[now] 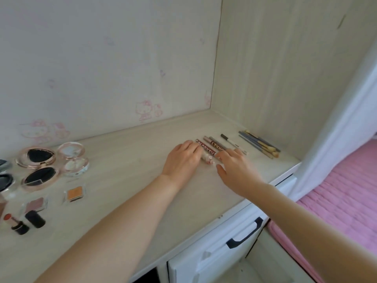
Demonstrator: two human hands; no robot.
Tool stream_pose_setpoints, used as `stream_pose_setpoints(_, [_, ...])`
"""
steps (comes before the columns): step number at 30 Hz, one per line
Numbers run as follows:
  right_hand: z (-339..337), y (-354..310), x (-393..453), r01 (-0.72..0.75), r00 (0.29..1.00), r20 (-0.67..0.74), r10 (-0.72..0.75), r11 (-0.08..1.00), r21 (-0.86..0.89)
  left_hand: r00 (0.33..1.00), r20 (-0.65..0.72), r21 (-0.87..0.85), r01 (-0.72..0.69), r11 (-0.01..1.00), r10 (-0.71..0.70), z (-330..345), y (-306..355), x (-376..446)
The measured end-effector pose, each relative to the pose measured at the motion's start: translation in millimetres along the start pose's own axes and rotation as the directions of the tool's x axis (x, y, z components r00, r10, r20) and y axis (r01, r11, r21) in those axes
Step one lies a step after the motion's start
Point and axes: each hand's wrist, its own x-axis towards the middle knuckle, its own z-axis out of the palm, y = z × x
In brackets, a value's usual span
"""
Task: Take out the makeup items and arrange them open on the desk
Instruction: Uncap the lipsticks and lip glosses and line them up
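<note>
Several dark-red lip gloss tubes (pixel 206 147) lie side by side near the back right of the pale wooden desk (pixel 126 180). My left hand (pixel 181 159) rests on the desk with its fingers lying flat against the leftmost tube. My right hand (pixel 236 168) reaches in from the right, thumb spread, fingertips touching the near ends of the tubes. A small pink-and-white piece (pixel 208 160) sits between the two hands. Further right lie a white eyeliner pen (pixel 232 145) and a bunch of makeup brushes (pixel 259 144).
At the left stand open compacts (pixel 35 158), a round powder case (pixel 71 150), an orange eyeshadow pan (pixel 74 194), a pink one (pixel 36 204) and an open red lipstick (pixel 14 220) with its black cap (pixel 34 218). A drawer handle (pixel 244 233) sits below; a pink bed (pixel 346 201) is right.
</note>
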Motion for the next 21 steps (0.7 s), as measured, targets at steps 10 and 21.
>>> stream_pose_setpoints(10, [19.5,-8.2,26.0,-0.019,1.0,-0.019,0.018,0.999,-0.05,0.985,0.169,0.05,-0.048,0.998,0.039,19.8,-19.4,20.4])
stream_pose_setpoints(21, [16.6,-22.8,18.7,-0.038,0.999,0.01,0.037,0.998,0.049,0.99,0.125,-0.045,-0.057,0.997,0.062,7.4,-28.3,0.3])
